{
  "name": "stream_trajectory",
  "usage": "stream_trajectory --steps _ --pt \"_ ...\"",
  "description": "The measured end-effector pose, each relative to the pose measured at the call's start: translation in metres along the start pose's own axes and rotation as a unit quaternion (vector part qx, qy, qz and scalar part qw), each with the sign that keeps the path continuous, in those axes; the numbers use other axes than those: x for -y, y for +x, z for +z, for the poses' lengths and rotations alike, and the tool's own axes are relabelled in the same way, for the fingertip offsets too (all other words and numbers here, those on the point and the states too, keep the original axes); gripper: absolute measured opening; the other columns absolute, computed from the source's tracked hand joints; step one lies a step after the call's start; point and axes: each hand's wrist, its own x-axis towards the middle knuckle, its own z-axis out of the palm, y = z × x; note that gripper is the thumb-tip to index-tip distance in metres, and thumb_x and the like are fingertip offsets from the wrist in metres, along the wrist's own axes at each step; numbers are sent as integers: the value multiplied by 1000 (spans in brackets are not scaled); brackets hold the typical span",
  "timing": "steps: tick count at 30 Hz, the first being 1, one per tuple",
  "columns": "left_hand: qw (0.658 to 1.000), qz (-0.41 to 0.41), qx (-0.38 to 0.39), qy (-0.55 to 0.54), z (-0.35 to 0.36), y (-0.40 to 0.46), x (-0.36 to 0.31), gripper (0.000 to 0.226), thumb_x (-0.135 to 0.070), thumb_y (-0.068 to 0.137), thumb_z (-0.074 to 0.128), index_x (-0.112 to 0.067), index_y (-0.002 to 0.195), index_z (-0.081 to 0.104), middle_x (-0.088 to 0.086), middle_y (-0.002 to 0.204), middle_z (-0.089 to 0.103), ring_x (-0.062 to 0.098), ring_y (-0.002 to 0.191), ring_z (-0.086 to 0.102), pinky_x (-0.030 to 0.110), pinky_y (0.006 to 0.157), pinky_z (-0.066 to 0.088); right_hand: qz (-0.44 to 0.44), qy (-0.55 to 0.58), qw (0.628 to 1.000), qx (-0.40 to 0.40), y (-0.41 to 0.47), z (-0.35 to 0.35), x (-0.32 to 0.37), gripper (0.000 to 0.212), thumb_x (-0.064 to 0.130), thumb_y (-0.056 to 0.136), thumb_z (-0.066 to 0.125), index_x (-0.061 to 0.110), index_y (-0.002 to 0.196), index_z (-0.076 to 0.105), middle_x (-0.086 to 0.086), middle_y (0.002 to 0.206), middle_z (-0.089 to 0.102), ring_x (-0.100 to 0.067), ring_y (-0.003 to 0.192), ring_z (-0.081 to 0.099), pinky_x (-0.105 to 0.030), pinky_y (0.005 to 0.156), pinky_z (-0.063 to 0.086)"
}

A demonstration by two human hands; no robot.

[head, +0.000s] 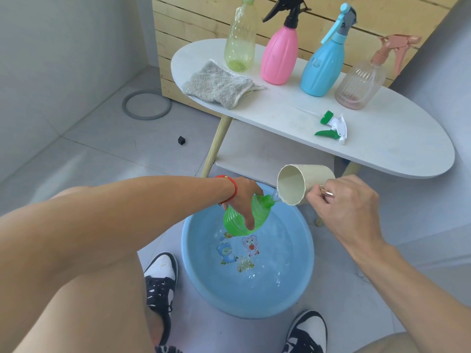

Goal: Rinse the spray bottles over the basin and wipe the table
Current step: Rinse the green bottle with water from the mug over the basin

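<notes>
The left hand is gripping the green bottle over the basin, while the right hand is holding a cup, pouring into its neck. Next, likely swirling and emptying.

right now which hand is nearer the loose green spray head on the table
Right. The right hand, gripping the cup, sits just below the spray head at the table edge. The left hand holds the green bottle over the basin, farther left.
</notes>
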Motion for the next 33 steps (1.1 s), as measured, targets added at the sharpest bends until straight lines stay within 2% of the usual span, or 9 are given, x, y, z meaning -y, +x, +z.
stream_trajectory --steps 5,8,12,16,21,25,29,33 --pt "1000 -2 3 1 0 -1 -1 107 -43 69 91 -30 157 33 -2 147 42 21 83 57 39 79 63 -17 -5 1000 -12 0 1 1 39 10 81 59 14 52 33 -3 47 38 -25 58 41 -27 51 27" --pt "1000 -2 5 1 0 -2 -1 108 -43 69 92 -30 157 33 -2 148 42 24 91 58 41 80 64 -35 -4 999 -23 0 2 3 41 8 81 62 17 55 32 -2 49 39 -22 61 40 -27 51 28" --pt "1000 -2 5 -4 -1 -2 -2 107 -42 69 92 -29 158 33 -1 148 42 24 93 56 39 79 63 -61 -4 997 -38 0 0 5 41 5 81 65 14 54 36 -2 51 43 -28 60 50 -28 48 35" --pt "1000 -3 2 -20 -2 -3 -2 107 -40 69 92 -29 158 32 -2 149 41 23 97 54 40 81 63 -102 -7 993 -66 1 -2 8 41 4 84 60 20 61 29 0 52 40 -27 61 52 -29 49 34" --pt "1000 -4 5 -20 -3 -4 -3 108 -41 68 93 -30 157 33 -2 146 43 23 93 55 37 78 63 -147 -30 985 -85 3 -3 8 39 4 88 55 19 63 29 3 55 33 -26 61 51 -27 52 31" --pt "1000 -6 4 -21 -4 -6 -3 107 -41 69 92 -30 157 33 -2 141 45 19 81 54 36 76 63 -183 -49 978 -83 6 -5 10 38 4 89 53 17 59 33 -1 53 37 -28 61 52 -34 48 37" --pt "1000 -5 7 -14 -4 -7 -4 106 -41 70 92 -29 157 33 -3 147 43 23 88 55 38 80 63 -204 -70 973 -78 5 -6 14 36 1 84 57 15 57 38 -3 53 37 -30 64 57 -36 47 39" --pt "1000 -4 1 3 -3 -6 -4 106 -42 68 92 -30 157 34 -5 133 44 24 91 60 40 81 63 -200 -61 975 -69 6 -1 13 35 3 84 57 16 57 38 -3 53 40 -30 66 59 -34 48 38"
